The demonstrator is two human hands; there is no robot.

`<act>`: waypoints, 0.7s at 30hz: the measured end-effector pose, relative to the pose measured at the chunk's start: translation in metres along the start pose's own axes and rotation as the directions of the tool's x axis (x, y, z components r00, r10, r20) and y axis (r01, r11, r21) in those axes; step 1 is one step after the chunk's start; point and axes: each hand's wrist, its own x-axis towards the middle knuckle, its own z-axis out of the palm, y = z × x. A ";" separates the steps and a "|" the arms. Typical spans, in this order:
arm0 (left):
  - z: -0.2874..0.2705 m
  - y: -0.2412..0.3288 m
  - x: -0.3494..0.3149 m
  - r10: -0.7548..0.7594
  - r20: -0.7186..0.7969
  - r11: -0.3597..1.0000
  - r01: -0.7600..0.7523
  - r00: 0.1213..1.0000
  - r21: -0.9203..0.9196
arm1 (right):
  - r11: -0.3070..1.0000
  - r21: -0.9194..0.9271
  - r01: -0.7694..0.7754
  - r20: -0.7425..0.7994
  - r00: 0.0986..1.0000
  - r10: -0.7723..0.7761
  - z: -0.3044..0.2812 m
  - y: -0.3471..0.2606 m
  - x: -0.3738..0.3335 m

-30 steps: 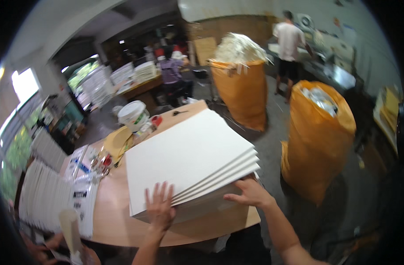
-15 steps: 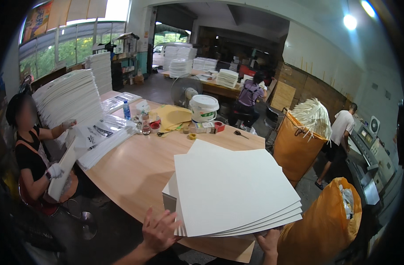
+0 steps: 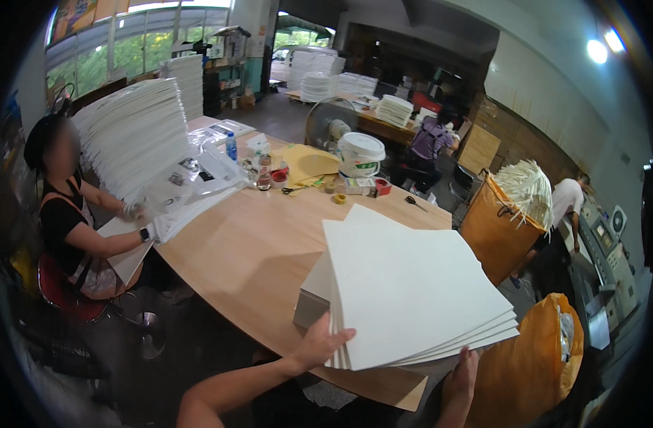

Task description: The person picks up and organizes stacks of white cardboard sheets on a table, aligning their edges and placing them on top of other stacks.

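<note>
Several large white boards (image 3: 416,285), slightly fanned, lie in a loose pile at the near edge of the wooden table. My left hand (image 3: 325,344) is closed on their near left corner, its thumb on top and its other fingers out of sight behind the edge. By the near right edge, my right hand (image 3: 461,376) stands upright with its fingers stretched up, against or very close to the boards. Under the pile shows another white stack (image 3: 314,308) with a greyish side.
The table (image 3: 234,250) also bears a white bucket (image 3: 361,155), tape rolls, scissors (image 3: 416,205), bottles and yellow sheets. At left sits a gloved co-worker (image 3: 69,221) beside tall white stacks (image 3: 137,135). Orange sacks (image 3: 530,357) stand at right. A fan (image 3: 331,127) stands beyond the table.
My left hand has gone from spread fingers to gripping the boards' corner. My right hand has come up beside their edge. The co-worker's hands have moved toward the table, and the view has shifted.
</note>
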 end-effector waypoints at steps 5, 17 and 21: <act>-0.026 0.017 -0.038 0.108 -0.050 0.981 -0.099 0.993 0.168 | 0.886 0.454 0.096 -0.009 0.995 -0.103 0.098 -0.053 -0.018; -0.195 -0.016 -0.153 0.297 -0.694 0.943 -0.314 0.656 0.107 | 0.676 0.592 -0.438 0.488 0.863 0.132 0.404 -0.071 -0.027; -0.255 -0.107 -0.169 0.182 -0.842 0.957 -0.287 0.507 0.034 | 0.742 0.517 -0.428 0.445 0.874 0.195 0.483 0.000 -0.023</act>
